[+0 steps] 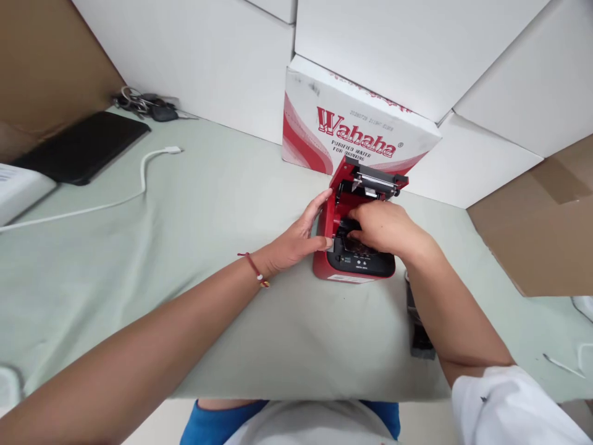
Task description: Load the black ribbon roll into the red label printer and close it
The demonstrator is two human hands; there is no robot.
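A red and black label printer (356,262) stands on the cloth-covered table with its lid (370,176) raised; a roller shows on the lid's inner side. My left hand (300,240) steadies the printer from the left, thumb on its edge and fingers along its side wall. Deep in the printer's open compartment is my right hand (384,225), its fingers bent and close together. Their tips are partly hidden, and whatever they hold cannot be made out.
Behind the printer leans a Wahaha water carton (356,123). A dark object (419,330) lies beside my right forearm. To the left are a white cable (144,170), a black flat case (86,148) and keys (148,105). Cardboard (542,216) stands at right.
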